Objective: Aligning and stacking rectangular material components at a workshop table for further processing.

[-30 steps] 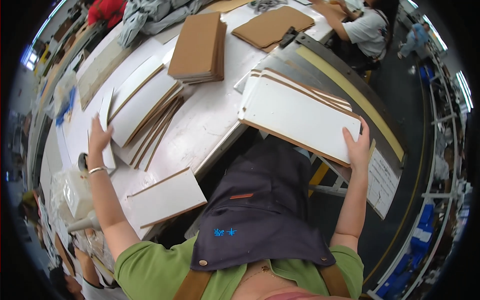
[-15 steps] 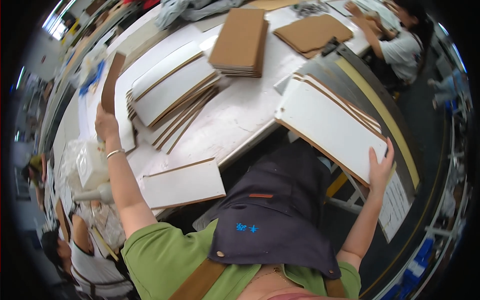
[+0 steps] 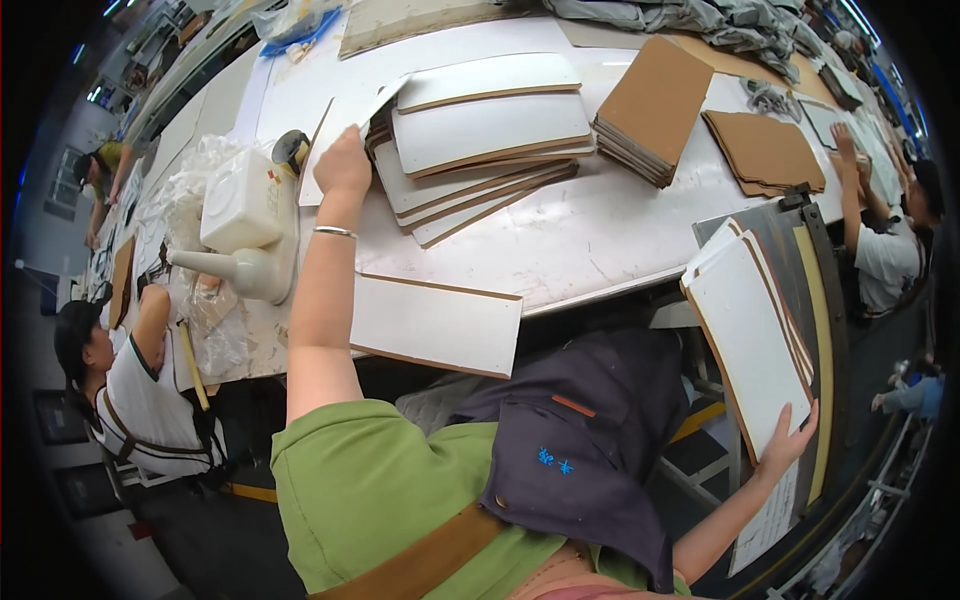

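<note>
Left hand [image 3: 343, 165] nearer white boards [image 3: 488, 132], fingers [image 3: 347, 143] part-hidden

The bare left hand [image 3: 343, 165] hides its grip on a thin white board [image 3: 386, 98]; its forearm [image 3: 325, 290] covers the left end of the brown-edged white rectangular panel [image 3: 435, 322] at the white table [image 3: 635, 235]'s front edge. Crumpled grey fabric [image 3: 680, 15] (far edge) is cut off.

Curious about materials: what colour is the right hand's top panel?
The top panel is white, brown-edged; best in head view.

- White brown-edged panels [image 3: 742, 330], slightly fanned, lying aslant over a gray metal plate [image 3: 783, 250]
- Thin white piece [image 3: 385, 98], tilted up beside piled white boards [image 3: 490, 135]
</note>
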The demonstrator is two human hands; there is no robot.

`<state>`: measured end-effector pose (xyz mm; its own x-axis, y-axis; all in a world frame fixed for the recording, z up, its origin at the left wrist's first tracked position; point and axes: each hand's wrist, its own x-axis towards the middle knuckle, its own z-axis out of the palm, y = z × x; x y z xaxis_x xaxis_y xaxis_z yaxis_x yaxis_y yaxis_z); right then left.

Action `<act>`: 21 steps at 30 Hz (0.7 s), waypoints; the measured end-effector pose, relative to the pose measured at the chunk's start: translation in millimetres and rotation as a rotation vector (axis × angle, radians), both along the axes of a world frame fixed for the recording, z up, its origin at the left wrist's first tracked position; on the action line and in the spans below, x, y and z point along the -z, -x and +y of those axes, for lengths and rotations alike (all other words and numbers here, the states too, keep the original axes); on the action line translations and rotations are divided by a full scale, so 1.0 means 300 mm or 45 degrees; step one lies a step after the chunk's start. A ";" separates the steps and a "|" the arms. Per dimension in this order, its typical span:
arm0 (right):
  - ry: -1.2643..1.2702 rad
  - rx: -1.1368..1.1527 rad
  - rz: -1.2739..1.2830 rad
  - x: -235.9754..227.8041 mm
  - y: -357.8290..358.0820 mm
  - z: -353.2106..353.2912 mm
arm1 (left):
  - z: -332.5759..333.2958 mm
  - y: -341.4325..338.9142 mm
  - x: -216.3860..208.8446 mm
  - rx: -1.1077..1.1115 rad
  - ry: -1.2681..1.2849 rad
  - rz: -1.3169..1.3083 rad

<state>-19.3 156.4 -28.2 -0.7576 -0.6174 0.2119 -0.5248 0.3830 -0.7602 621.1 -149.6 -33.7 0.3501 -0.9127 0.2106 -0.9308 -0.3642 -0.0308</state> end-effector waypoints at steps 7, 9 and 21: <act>0.006 0.000 -0.025 0.013 0.013 0.019 | -0.116 0.246 -0.037 0.624 0.102 0.080; 0.105 -0.040 -0.055 0.024 0.015 0.018 | -0.219 0.325 -0.002 0.704 0.124 0.071; 0.155 -0.099 -0.100 0.012 -0.019 0.019 | -0.230 0.643 0.104 0.899 -0.073 -0.249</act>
<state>-13.5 162.3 -31.7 -0.7256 -0.6483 0.2307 -0.4865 0.2462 -0.8383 428.3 -218.6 -65.1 -0.3640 -0.9185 0.1542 -0.9188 0.3270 -0.2210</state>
